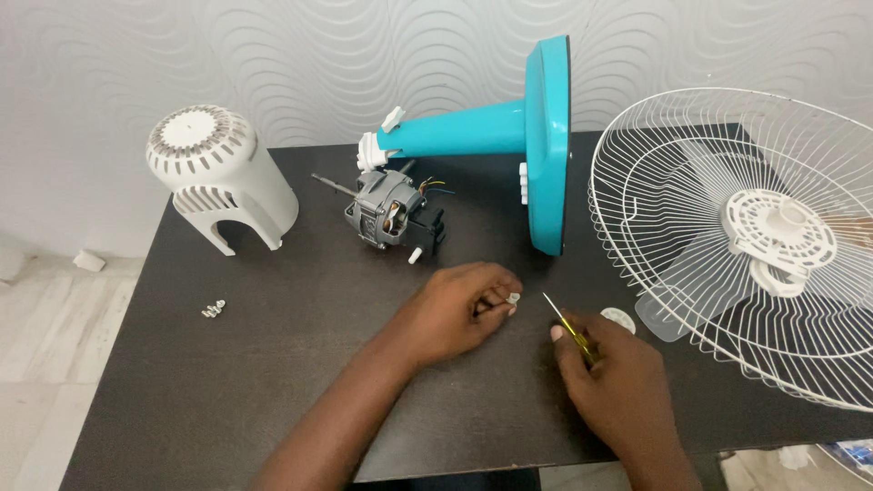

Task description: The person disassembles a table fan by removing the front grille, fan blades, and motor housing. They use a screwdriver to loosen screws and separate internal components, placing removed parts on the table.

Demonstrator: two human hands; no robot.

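Head view, looking down on dark brown wooden tabletop (273,364). Hard to make out: small white plastic piece (513,298) pinched at left hand (459,309) fingertips, mostly covered by fingers, shape unclear. Yellow-handled screwdriver (568,327) half buried in right hand (618,386); only thin metal shaft and a strip of yellow handle showing, tip pointing up-left toward the white piece, not touching it. Both forearms cut off at bottom edge. White wire fan guard (691,182) cut off at right edge, translucent white fan blade (677,309) lying inside it with white plastic hub (777,232). Small round white cap (618,318) just beyond right fingertips, partly hidden by hand.

Left fingers curled narrow, closed on the white piece between thumb and forefinger. Right fingers wrapped closed around screwdriver handle. Hands near each other, apart, at front centre of table.

Beyond left fingers: grey metal fan motor (386,214) with bare shaft and loose coloured wires, lying on its side. Behind it, teal plastic fan stand and base (518,136) tipped over, base on edge. Far left of fingers: white vented plastic motor housing (218,173) standing upright. Left and nearer: few small silver screws (213,309), too small for detail.

Wall behind: white with embossed wavy pattern. Pale tiled floor at left edge.
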